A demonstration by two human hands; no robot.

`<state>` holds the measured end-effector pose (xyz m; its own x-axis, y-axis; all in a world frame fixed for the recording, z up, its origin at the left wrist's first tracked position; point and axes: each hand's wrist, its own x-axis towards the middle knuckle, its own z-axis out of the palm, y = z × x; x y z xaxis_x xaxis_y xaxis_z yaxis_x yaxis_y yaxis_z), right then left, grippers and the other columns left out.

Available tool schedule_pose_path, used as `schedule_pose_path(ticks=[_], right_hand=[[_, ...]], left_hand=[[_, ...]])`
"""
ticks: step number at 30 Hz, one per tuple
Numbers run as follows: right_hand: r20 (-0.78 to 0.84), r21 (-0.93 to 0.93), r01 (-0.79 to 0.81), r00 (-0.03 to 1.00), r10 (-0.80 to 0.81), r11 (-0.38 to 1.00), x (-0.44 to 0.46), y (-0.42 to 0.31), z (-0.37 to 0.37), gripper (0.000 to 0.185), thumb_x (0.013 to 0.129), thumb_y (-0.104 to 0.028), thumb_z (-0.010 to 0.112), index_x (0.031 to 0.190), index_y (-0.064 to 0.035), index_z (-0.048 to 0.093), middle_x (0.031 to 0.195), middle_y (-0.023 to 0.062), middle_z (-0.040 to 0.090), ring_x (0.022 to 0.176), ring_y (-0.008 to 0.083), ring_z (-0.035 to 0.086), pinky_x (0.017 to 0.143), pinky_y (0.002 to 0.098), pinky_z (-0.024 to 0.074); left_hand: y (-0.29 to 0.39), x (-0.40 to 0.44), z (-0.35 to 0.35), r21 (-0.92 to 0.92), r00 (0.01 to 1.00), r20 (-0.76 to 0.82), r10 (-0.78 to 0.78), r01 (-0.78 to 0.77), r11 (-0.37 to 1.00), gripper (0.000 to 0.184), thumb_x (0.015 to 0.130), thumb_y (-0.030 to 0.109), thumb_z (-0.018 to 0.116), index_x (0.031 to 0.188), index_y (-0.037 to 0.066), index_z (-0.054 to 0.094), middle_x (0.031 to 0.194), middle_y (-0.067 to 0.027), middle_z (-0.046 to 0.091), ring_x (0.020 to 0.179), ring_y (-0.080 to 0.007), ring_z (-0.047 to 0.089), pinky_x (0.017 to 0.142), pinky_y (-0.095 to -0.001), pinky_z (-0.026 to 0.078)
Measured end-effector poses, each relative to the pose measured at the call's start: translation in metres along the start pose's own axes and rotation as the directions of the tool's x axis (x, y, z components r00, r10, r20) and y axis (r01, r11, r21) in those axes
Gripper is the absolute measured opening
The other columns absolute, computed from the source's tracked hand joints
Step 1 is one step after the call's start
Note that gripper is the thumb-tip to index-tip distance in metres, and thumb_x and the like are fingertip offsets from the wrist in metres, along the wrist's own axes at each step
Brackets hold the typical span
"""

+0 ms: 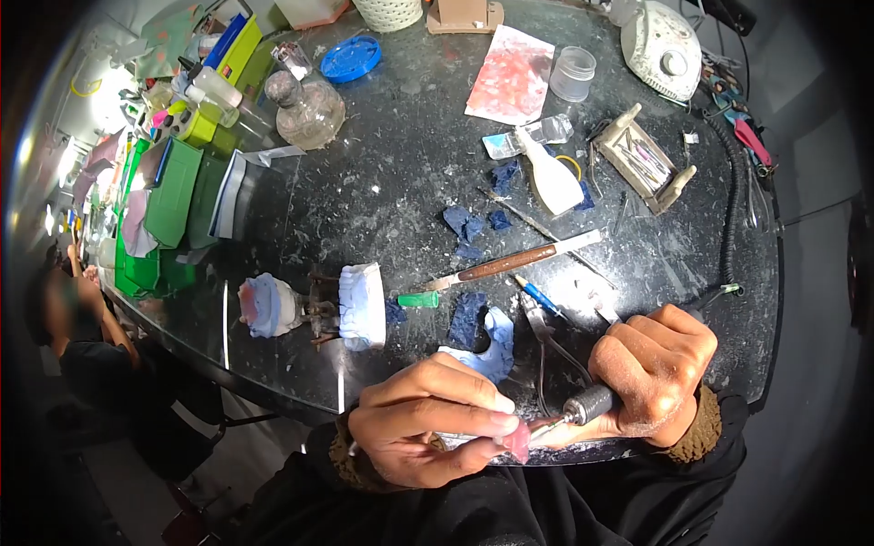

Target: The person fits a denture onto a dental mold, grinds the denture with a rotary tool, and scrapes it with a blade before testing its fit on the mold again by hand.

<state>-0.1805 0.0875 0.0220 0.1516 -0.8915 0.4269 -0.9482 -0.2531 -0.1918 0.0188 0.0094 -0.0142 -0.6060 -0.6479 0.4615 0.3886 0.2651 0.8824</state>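
Near the table's front edge my left hand (432, 423) pinches a small pink piece (517, 440) between thumb and fingers. My right hand (651, 378) is wrapped round a black rotary handpiece (590, 403), whose thin metal tip points left at the pink piece; whether they touch is hard to tell. Just above my left hand lies a blue-grey horseshoe-shaped cast (496, 346). Pliers (544, 337) with dark handles lie between my hands. To the left, a dental model (361, 307) and a second cast (270, 306) are joined by a metal hinged frame (320, 309).
A wooden-handled knife (510, 264), blue pen (539, 296), green piece (419, 299) and blue scraps (464, 223) lie mid-table. Behind are a white bottle (551, 177), a tool holder (639, 162), a white control box (662, 50) and a glass jar (309, 114). Green bins (168, 191) stand left; another person (100, 355) sits beyond.
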Motion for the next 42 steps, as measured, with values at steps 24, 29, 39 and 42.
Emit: schedule_pose_path(ticks=[24, 29, 39, 42], right_hand=[[0.099, 0.163, 0.019, 0.994, -0.036, 0.986, -0.0007, -0.0029, 0.0049, 0.061, 0.057, -0.069, 0.060, 0.057, -0.0103, 0.045, 0.051, 0.0003, 0.042, 0.042, 0.0152, 0.046, 0.045, 0.0265, 0.0311], [0.125, 0.155, 0.044, 0.990, -0.064, 0.987, -0.0010, -0.0008, 0.0038, 0.057, 0.063, -0.065, 0.058, 0.058, -0.0099, 0.045, 0.052, 0.0009, 0.044, 0.043, 0.0155, 0.048, 0.045, 0.0263, 0.0328], [0.117, 0.184, 0.033, 0.992, -0.056, 0.982, -0.0017, 0.0006, 0.0065, 0.054, 0.066, -0.062, 0.058, 0.057, -0.0097, 0.046, 0.051, 0.0008, 0.045, 0.043, 0.0156, 0.049, 0.045, 0.0260, 0.0327], [0.114, 0.174, 0.029, 0.992, -0.049, 0.984, -0.0009, -0.0009, 0.0063, 0.054, 0.067, -0.061, 0.057, 0.057, -0.0096, 0.046, 0.051, 0.0007, 0.044, 0.043, 0.0160, 0.050, 0.045, 0.0260, 0.0328]], left_hand=[[-0.0053, 0.0060, 0.0030, -0.009, 0.996, -0.013, 0.093, -0.093, 0.996, 0.010, 0.069, 0.003, 0.075, 0.078, 0.004, 0.068, 0.079, -0.0066, 0.063, 0.064, -0.0173, 0.064, 0.053, -0.0220, 0.052], [-0.0048, 0.0055, 0.0054, -0.007, 0.995, -0.035, 0.090, -0.090, 0.996, 0.011, 0.069, 0.002, 0.075, 0.077, 0.004, 0.068, 0.079, -0.0063, 0.063, 0.064, -0.0168, 0.064, 0.053, -0.0213, 0.052], [-0.0066, 0.0036, 0.0051, -0.047, 0.995, -0.037, 0.093, -0.094, 0.994, 0.012, 0.069, 0.004, 0.076, 0.078, 0.004, 0.068, 0.079, -0.0072, 0.063, 0.065, -0.0173, 0.064, 0.055, -0.0213, 0.053], [-0.0067, 0.0032, 0.0055, -0.050, 0.995, -0.045, 0.092, -0.094, 0.994, 0.012, 0.070, 0.005, 0.077, 0.078, 0.004, 0.068, 0.080, -0.0071, 0.063, 0.066, -0.0172, 0.064, 0.055, -0.0213, 0.053]])
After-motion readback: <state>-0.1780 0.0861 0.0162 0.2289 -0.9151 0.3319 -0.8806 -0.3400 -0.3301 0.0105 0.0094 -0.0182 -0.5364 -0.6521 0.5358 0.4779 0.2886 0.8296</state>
